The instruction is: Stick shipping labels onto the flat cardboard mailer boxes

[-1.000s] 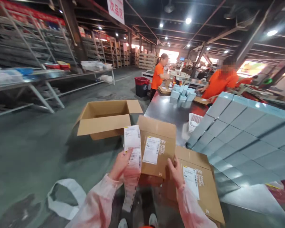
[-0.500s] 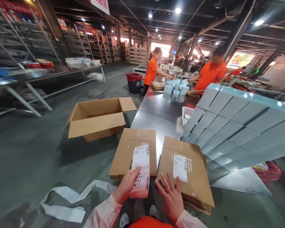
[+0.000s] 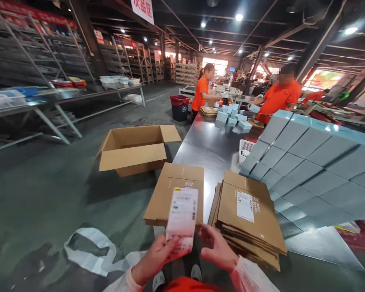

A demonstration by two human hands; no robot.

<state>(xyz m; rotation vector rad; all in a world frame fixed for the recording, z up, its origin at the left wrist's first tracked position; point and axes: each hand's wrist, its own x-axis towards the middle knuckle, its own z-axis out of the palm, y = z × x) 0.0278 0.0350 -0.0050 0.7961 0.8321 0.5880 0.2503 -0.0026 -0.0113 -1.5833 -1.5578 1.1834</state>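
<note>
My left hand (image 3: 156, 256) is closed on a strip of printed shipping labels (image 3: 182, 213), thumb on top near its lower end. The strip stands up in front of a stack of flat cardboard boxes (image 3: 187, 172) at the table's near edge. Just right of the strip is my right hand (image 3: 219, 248), fingers curved and apart, holding nothing; whether a fingertip touches the strip I cannot tell. Beside it lies a second stack of flattened boxes (image 3: 261, 225), its top one bearing a white shipping label (image 3: 245, 207).
Pale blue-grey boxes (image 3: 319, 162) form a high wall on the right of the metal table (image 3: 197, 142). An open carton (image 3: 134, 156) stands at left. A white paper strip (image 3: 91, 251) trails low at left. Two co-workers in orange (image 3: 200, 95) handle small boxes (image 3: 229, 113) farther off.
My right hand has lifted off the labelled box and come left toward the strip. My left hand has moved slightly down and left with the labels. The view has turned slightly left.
</note>
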